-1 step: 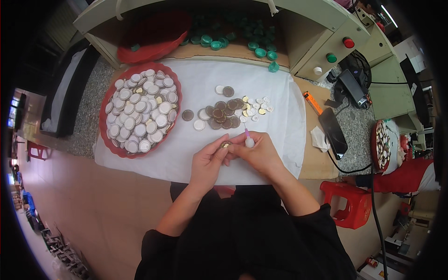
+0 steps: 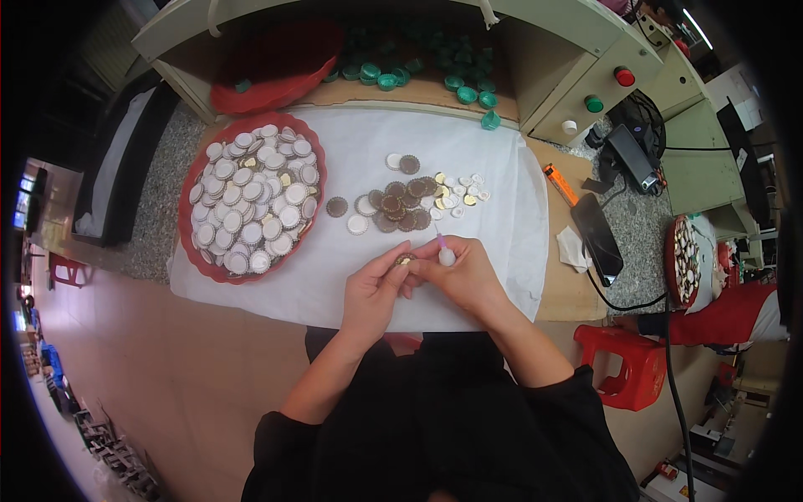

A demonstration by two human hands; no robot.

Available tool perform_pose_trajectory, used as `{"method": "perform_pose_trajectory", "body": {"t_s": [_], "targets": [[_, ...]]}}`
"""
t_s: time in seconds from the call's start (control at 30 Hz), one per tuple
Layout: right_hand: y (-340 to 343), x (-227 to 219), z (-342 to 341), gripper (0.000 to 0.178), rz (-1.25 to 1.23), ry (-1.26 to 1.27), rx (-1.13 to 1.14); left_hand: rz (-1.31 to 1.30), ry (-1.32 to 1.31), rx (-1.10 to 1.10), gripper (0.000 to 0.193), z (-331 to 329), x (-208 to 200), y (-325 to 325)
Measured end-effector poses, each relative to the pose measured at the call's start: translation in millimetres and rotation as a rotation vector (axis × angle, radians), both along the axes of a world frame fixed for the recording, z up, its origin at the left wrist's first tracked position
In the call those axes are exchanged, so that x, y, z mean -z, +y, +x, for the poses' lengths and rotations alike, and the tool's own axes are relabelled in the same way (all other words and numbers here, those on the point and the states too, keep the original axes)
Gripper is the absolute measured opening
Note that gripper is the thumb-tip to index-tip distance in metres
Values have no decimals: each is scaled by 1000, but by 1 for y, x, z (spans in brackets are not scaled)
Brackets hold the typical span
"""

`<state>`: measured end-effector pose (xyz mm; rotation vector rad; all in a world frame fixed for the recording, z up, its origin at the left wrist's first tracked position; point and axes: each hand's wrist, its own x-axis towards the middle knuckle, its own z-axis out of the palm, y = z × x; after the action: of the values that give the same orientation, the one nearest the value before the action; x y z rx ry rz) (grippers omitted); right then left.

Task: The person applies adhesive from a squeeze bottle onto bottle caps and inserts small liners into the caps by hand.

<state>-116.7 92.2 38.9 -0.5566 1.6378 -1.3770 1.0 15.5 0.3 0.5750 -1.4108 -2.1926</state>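
Observation:
Above the front edge of the white paper sheet [image 2: 510, 251], my left hand [image 2: 365, 294] pinches a small brown scalloped disc [image 2: 405, 258] with a gold-coloured middle. My right hand [image 2: 473, 280] is closed around a small white bottle [image 2: 447, 258] with a purple needle tip pointing away from me. Its thumb and fingertips also touch the disc. Just beyond my hands lies a pile of brown scalloped discs [image 2: 403, 203], some with white faces. Smaller white and gold round pieces [image 2: 457, 197] lie to its right.
At left, a red scalloped tray [image 2: 320, 163] is heaped with white-faced discs. Green cups [image 2: 386, 81] and another red tray [image 2: 280, 67] sit under the shelf. To the right are an orange packet [image 2: 560, 184], a black phone [image 2: 598, 238], cables and a red stool [image 2: 623, 368].

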Motion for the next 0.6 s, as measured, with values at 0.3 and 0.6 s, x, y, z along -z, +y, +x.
{"method": "perform_pose_trajectory", "body": {"t_s": [0.3, 0.6], "targets": [[-1, 10, -3, 15, -52, 401, -57, -109, -79, -153, 31, -9, -6, 3], [13, 14, -4, 16, -67, 340, 13, -67, -2, 29, 30, -7, -6, 2]]}}
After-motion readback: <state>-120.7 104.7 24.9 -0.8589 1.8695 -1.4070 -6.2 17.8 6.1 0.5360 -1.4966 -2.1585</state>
